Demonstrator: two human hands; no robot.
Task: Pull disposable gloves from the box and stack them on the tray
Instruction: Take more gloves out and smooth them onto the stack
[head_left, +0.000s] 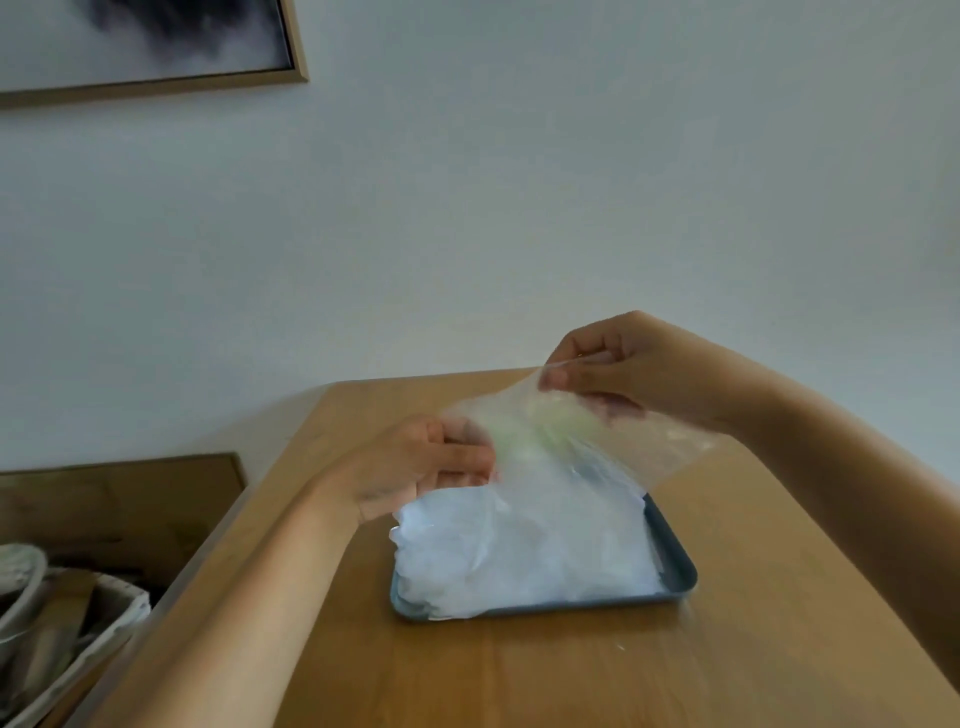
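A thin, clear, crinkled glove (561, 431) stretches between the left hand (415, 462) and right hand (623, 371), both pinching it above the gloves (519, 556) heaped on the tray (675, 561).

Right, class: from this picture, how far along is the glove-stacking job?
Done: a pile of gloves already covers the tray. In hand: the left hand and right hand pinch one clear glove, stretched above the pile. Left: laying it on top; the box is not clearly in view, so how many remain cannot be told.
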